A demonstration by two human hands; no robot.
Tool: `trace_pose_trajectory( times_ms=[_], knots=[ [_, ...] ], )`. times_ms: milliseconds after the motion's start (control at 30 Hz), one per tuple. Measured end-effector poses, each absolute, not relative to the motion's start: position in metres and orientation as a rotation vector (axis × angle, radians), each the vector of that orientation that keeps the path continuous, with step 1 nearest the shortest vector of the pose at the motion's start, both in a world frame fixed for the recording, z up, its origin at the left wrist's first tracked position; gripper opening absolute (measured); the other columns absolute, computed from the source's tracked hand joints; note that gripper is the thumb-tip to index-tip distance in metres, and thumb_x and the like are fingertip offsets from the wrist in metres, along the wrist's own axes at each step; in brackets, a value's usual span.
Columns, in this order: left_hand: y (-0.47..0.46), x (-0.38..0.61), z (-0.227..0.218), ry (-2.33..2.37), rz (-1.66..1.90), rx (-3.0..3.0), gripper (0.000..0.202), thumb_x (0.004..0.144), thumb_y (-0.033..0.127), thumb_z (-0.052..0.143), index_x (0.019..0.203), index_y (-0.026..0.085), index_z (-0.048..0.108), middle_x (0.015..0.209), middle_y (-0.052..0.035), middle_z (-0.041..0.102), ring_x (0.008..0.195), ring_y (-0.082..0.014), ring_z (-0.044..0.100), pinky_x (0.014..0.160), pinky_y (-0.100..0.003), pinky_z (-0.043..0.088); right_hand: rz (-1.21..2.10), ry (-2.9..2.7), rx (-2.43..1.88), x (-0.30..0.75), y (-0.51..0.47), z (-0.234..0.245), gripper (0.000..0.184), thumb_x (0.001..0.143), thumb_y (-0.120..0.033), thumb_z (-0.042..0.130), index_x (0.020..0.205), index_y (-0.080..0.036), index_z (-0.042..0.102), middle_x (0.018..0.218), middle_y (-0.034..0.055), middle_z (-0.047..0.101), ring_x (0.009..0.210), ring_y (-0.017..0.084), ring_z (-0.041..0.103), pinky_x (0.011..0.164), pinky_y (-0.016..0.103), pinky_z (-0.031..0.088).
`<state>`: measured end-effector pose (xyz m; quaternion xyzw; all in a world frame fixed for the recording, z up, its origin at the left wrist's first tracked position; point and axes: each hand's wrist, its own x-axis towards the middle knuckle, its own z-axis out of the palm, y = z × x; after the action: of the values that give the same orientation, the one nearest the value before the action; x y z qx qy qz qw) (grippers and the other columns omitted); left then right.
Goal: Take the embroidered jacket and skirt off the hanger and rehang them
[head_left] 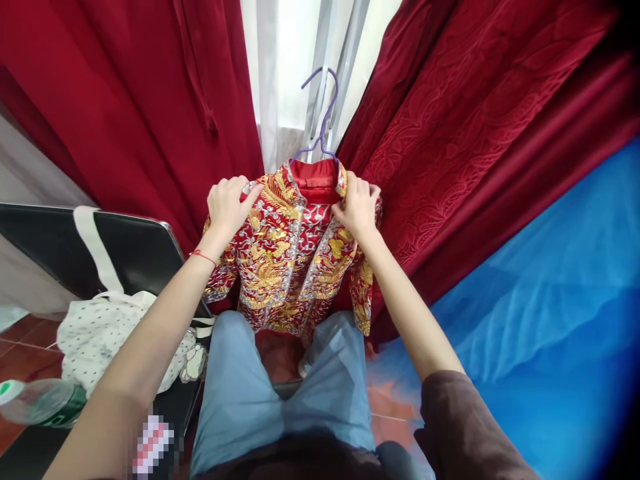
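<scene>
A red jacket (273, 257) with dense gold and silver embroidery hangs upright in front of my knees, its front partly parted. Its stand collar shows a red lining. A purple hanger (321, 137) sits inside, hook sticking up above the neck. My left hand (231, 203) is closed over the shoulder on the left, thumb on the front. On the other shoulder, close to the collar, my right hand (356, 203) grips the cloth with bent fingers. The undersides of both grips are hidden.
Dark red curtains (135, 100) hang on both sides of a bright window (287, 67). A black chair (135, 257) at left carries a dotted white cloth bag (105, 333) and a clear plastic bottle (47, 402). Blue sheer fabric (540, 333) spreads at right.
</scene>
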<state>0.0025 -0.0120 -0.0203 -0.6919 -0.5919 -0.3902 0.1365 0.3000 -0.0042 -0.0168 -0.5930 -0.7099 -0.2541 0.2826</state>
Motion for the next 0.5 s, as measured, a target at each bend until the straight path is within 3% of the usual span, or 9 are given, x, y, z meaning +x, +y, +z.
trace_pose_trajectory(
  times_ms=[100, 267, 367, 500],
  knots=[
    [-0.008, 0.004, -0.023, -1.747, -1.183, -1.990, 0.050, 0.098, 0.062, 0.037, 0.093, 0.019, 0.063, 0.102, -0.0133, 0.068, 0.108, -0.0336, 0.060, 0.094, -0.046, 0.041, -0.682, -1.935, -1.627, 0.298, -0.007, -0.016, 0.069, 0.081, -0.023, 0.049, 0.146, -0.001, 0.036, 0.123, 0.0231, 0.058, 0.115, 0.035, 0.051, 0.101, 0.056, 0.036],
    [-0.009, 0.014, -0.017, -1.763, -1.264, -1.968, 0.054, 0.095, 0.066, 0.039, 0.104, 0.019, 0.064, 0.114, -0.0172, 0.068, 0.121, -0.0388, 0.053, 0.106, -0.058, 0.032, -0.662, -1.890, -1.641, 0.291, -0.006, -0.014, 0.057, 0.083, -0.022, 0.050, 0.136, -0.002, 0.045, 0.119, 0.0213, 0.060, 0.112, 0.035, 0.053, 0.101, 0.056, 0.037],
    [-0.023, 0.028, -0.010, -1.747, -1.265, -2.019, 0.064, 0.090, 0.071, 0.043, 0.123, 0.019, 0.059, 0.129, -0.0193, 0.062, 0.136, -0.0413, 0.041, 0.114, -0.063, 0.022, -0.573, -1.828, -1.608, 0.294, 0.000, -0.010, 0.044, 0.084, -0.024, 0.049, 0.124, -0.007, 0.052, 0.114, 0.0189, 0.062, 0.110, 0.035, 0.055, 0.097, 0.057, 0.041],
    [-0.042, 0.053, -0.007, -1.694, -1.183, -2.179, 0.092, 0.080, 0.077, 0.054, 0.147, 0.015, 0.042, 0.150, -0.0218, 0.047, 0.149, -0.0443, 0.021, 0.120, -0.066, 0.009, -0.430, -1.829, -1.546, 0.301, 0.006, -0.005, 0.023, 0.089, -0.027, 0.044, 0.101, -0.015, 0.060, 0.098, 0.0134, 0.064, 0.100, 0.031, 0.058, 0.094, 0.055, 0.044]
  ],
)
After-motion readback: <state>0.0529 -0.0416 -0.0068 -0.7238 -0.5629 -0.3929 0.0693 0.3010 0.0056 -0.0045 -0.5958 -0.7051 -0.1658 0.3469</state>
